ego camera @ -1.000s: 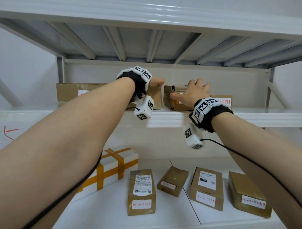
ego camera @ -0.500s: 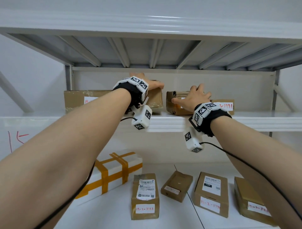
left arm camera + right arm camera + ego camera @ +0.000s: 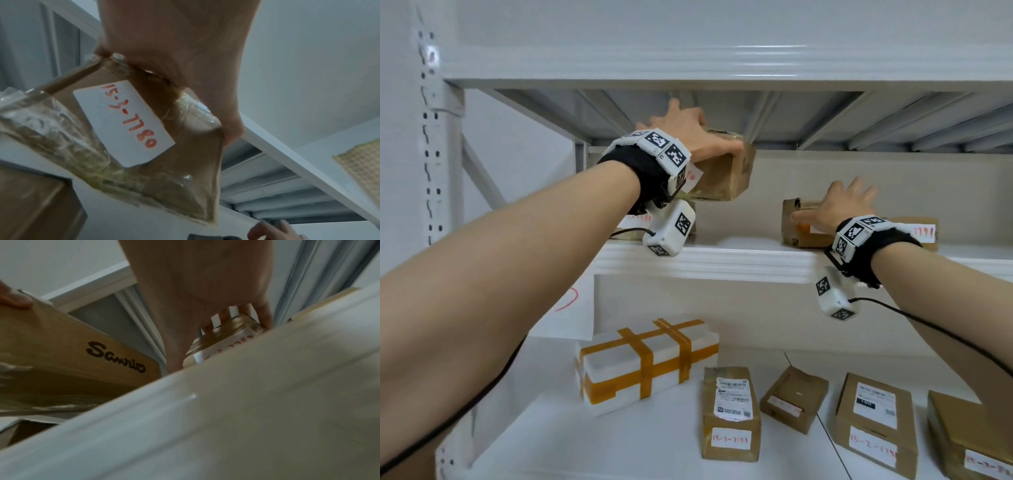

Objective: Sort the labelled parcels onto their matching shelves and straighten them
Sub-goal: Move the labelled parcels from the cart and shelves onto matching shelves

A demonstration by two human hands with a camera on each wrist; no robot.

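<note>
My left hand (image 3: 688,133) grips a brown taped parcel (image 3: 726,178) from above and holds it tilted in the air over the upper shelf (image 3: 739,263). In the left wrist view the parcel's white label (image 3: 125,123) reads 15-3-7780 in red. My right hand (image 3: 839,209) lies over a small brown parcel (image 3: 796,236) standing on the same shelf, fingers across its top and thumb on its front face. The right wrist view shows those fingers (image 3: 226,316) bent over that small parcel (image 3: 226,335), with the lifted parcel (image 3: 61,345) at the left.
Another labelled parcel (image 3: 924,233) stands right of my right hand, and one (image 3: 630,222) sits behind my left wrist. On the lower shelf lie a white box with orange tape (image 3: 647,363) and several brown labelled parcels (image 3: 731,411). A steel upright (image 3: 445,171) bounds the left.
My left hand has lifted its parcel off the upper shelf and tilted it. My right hand stays on the small parcel.
</note>
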